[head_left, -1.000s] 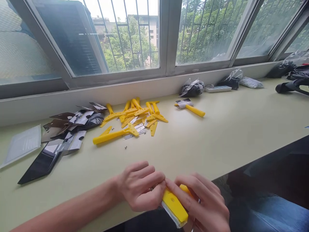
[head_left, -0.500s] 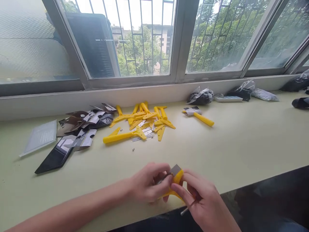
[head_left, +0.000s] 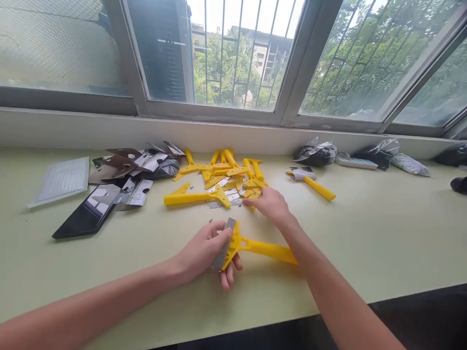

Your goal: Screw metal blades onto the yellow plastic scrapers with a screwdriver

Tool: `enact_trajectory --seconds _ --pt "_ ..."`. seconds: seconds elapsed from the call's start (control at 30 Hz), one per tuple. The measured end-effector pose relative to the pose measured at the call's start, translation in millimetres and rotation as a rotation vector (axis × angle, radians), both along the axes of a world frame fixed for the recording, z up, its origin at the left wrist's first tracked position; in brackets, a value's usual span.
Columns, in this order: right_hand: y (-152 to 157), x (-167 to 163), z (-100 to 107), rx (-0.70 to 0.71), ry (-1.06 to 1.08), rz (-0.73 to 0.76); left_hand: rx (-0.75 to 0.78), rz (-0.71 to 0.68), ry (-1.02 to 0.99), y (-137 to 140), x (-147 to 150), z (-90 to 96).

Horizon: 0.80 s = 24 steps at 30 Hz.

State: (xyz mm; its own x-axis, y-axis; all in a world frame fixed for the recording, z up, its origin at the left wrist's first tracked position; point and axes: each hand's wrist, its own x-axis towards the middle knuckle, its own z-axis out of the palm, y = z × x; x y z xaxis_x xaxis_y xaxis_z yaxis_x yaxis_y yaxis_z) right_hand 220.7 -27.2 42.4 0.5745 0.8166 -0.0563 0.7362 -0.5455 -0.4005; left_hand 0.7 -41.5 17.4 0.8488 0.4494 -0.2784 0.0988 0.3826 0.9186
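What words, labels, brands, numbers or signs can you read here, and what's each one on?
No text can be read.
Cardboard packaging at left: printed, but too small and blurred.
Black pointed piece: pale patches, no legible letters.
Wrapper on the separate scraper at right: too small to read.
Yellow scraper in the left hand: no visible lettering.

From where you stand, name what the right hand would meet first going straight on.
The right hand would likely meet the heap of yellow parts and metal blades first; whether it touches them is unclear.
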Motion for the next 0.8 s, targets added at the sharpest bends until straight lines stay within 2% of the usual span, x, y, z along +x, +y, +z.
enact_trajectory --seconds 0.2,0.4,0.5,0.6,0.7,0.8 --pt "7 5 20 -0.181 -0.085 0.037 0.012 0.005 -0.045 -1 1 -3.1" --pt "-8 38 36 -0.177 -0.059 0.147 -0.002 -0.011 -0.043 2 1 -6.4" --pt "-27 59 31 -0.094 0.007 0.238 -0.024 -0.039 -0.028 4 1 -6.1" --pt "-54 67 19 0.023 0.044 0.355 -0.020 -0.051 0.010 6 2 -4.8" --pt "-76 55 7 0.181 0.005 0.478 -0.033 -0.064 0.029 8 2 -3.2" --pt "-84 24 6 0.375 -0.034 0.669 -0.067 -0.093 0.023 10 1 -1.7"
